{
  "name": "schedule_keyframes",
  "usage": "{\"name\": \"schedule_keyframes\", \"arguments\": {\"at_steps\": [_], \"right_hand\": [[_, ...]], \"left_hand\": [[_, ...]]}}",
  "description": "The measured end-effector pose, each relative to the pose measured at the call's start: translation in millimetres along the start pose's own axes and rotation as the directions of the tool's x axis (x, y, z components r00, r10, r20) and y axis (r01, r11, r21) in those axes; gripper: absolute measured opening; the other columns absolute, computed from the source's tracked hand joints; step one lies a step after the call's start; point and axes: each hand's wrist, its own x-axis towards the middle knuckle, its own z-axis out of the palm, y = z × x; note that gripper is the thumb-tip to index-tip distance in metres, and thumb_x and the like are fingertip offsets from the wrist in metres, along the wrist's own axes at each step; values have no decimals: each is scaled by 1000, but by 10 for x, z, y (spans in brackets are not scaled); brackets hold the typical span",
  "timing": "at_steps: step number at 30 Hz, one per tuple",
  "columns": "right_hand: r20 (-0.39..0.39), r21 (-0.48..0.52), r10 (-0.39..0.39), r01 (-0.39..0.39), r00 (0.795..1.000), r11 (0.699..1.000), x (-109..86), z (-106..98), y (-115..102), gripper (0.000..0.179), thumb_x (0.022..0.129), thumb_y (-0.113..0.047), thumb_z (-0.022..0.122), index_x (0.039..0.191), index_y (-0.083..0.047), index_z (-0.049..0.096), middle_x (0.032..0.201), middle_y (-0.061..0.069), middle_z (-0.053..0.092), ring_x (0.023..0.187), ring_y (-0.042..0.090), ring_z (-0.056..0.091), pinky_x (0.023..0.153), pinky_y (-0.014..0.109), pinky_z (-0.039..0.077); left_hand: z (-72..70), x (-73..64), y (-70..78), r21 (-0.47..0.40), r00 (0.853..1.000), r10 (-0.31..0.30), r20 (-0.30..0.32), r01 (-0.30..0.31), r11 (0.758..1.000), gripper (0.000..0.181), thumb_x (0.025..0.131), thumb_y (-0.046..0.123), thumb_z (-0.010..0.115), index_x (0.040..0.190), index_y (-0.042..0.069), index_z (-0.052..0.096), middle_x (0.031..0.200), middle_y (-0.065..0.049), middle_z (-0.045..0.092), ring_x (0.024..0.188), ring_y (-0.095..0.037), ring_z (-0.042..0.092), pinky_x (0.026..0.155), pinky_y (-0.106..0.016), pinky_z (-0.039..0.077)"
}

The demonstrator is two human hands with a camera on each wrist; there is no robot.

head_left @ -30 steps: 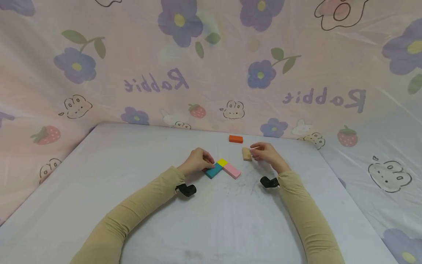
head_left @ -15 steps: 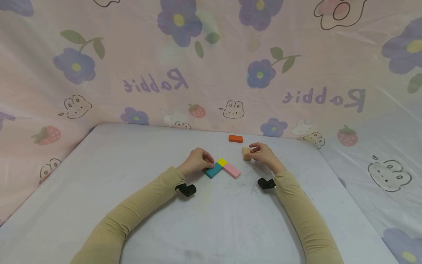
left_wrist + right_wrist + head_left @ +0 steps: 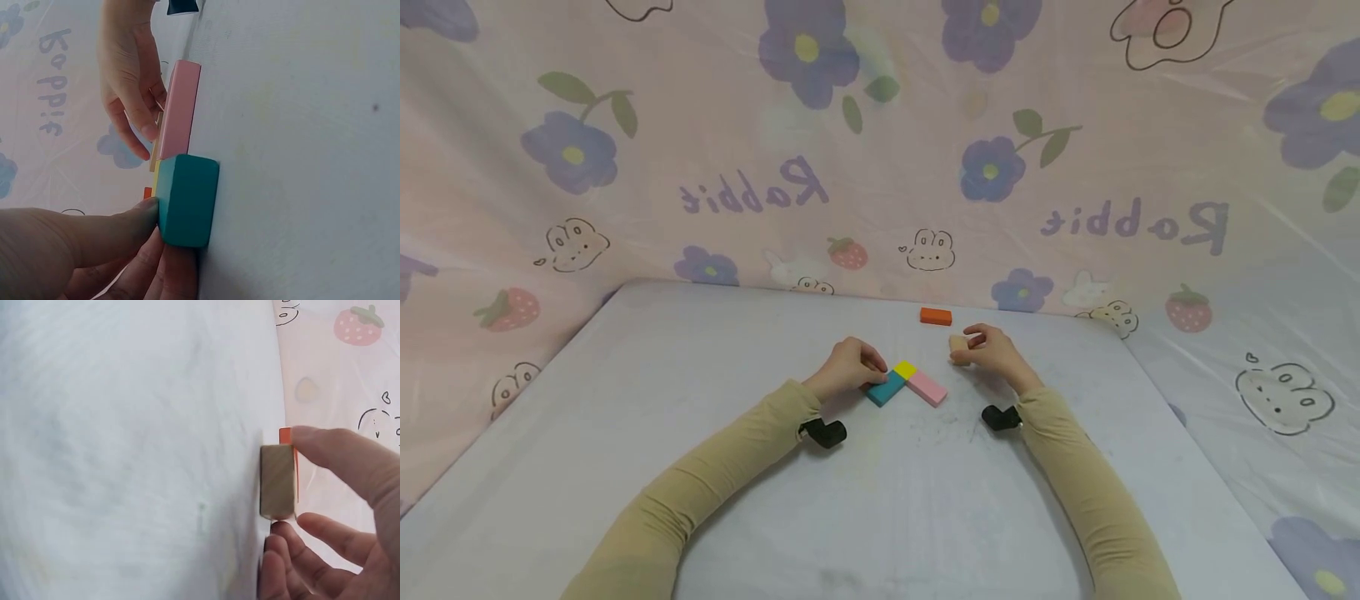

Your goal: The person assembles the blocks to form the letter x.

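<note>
A teal block (image 3: 887, 389) lies flat on the table, pinched by my left hand (image 3: 847, 367): thumb on its upper edge, fingers along its far side in the left wrist view. At its far end sits a yellow block (image 3: 905, 368), and a pink block (image 3: 927, 387) slants off from there, so the three form an angled shape. To the right, my right hand (image 3: 996, 350) holds a plain wooden block (image 3: 957, 343) between thumb and fingers. In the right wrist view the end face of this wooden block (image 3: 277, 481) shows close over the table.
An orange block (image 3: 936, 317) lies near the back edge of the white table (image 3: 880, 500), beyond the wooden block. Patterned cloth (image 3: 880, 125) rises behind the table and on both sides. Black wrist cameras (image 3: 825, 432) hang under both sleeves.
My right hand has moved left onto the wooden block and taken it between thumb and fingers. The left hand and the teal, yellow, pink and orange blocks have stayed put.
</note>
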Motion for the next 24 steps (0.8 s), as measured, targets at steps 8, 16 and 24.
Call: {"name": "schedule_keyframes", "arguments": {"at_steps": [8,16,24], "right_hand": [[32,22,-43,42,999,999,31,-9,2,61,84,-19,73,134,2,47,121,24,54,108,35,52,91,46,44],[55,18,-64,64,996,998,52,-22,35,53,83,-9,67,131,2,50,122,24,54,111,38,52,93,47,44],[72,1,-104,104,992,995,78,1,48,48,80,1,61,128,2,55,122,24,54,102,32,53,83,38,47]], "left_hand": [[-9,22,-26,-7,1000,-3,17,3,1000,13,80,9,77,90,3,73,80,-4,66,63,-14,59,59,-23,52],[-8,14,-17,-4,1000,10,9,-10,1000,11,81,10,77,89,4,73,81,-4,66,63,-15,58,59,-23,52],[-1,12,-20,-14,1000,0,9,0,1000,10,81,9,77,89,4,72,79,-4,66,63,-15,58,59,-24,52]]}}
